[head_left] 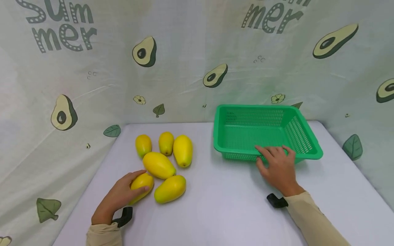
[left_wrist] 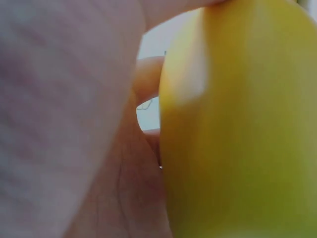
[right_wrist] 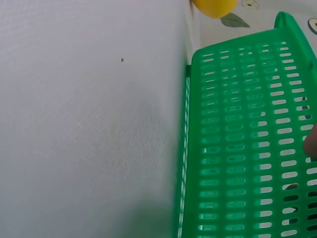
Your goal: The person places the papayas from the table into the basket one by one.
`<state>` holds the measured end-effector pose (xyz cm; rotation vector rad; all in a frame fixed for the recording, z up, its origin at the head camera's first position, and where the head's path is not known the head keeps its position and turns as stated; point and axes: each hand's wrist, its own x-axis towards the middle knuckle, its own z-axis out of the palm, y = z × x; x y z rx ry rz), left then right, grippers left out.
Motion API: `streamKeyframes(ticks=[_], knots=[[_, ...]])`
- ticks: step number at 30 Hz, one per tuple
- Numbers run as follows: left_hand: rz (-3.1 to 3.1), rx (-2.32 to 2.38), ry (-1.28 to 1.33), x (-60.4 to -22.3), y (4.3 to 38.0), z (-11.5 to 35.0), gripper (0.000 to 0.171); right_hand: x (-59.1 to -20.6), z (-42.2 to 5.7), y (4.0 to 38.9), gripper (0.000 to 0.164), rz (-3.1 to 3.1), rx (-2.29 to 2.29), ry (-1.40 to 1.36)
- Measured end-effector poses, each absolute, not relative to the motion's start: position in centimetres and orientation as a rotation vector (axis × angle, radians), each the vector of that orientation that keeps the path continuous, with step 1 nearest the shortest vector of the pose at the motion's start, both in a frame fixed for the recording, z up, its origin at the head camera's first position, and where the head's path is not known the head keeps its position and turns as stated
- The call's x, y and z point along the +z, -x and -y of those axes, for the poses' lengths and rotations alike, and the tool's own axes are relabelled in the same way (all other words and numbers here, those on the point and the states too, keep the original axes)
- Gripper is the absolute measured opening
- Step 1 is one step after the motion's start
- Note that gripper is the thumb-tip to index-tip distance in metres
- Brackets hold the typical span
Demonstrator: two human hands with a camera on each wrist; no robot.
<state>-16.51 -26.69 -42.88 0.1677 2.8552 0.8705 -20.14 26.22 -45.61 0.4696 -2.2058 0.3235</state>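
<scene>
My left hand (head_left: pixel 121 194) grips a yellow mango (head_left: pixel 144 181) at the near left of the table, fingers over its far side and thumb along its near side. Up close in the left wrist view, that mango (left_wrist: pixel 242 124) fills the right half and shades to green low down. Several other mangoes lie just beyond, the nearest being one tilted mango (head_left: pixel 170 189) and a larger mango (head_left: pixel 159 165). Over at the right, my right hand (head_left: pixel 279 167) holds the near rim of a green plastic basket (head_left: pixel 234 152), fingers over the rim and thumb outside.
The basket's slotted wall (right_wrist: pixel 233 134) stands on the white table (head_left: pixel 215 212) in the right wrist view. Behind the table hangs a pale cloth (head_left: pixel 184 51) printed with avocados. Three mangoes, including a long one (head_left: pixel 183 150), lie toward the back left.
</scene>
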Motion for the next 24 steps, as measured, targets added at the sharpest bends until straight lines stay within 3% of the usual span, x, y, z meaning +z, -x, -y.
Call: streamKeyframes(ticks=[17, 24], knots=[[-2.820, 0.780, -0.029, -44.4, 16.8, 26.6, 0.092, -45.6, -26.9, 20.0, 0.045, 2.243, 0.294, -0.464], [-2.865, 0.714, -0.028, -43.7, 16.9, 26.8, 0.090, -45.9, -26.5, 20.5, 0.044, 2.201, 0.295, -0.474]])
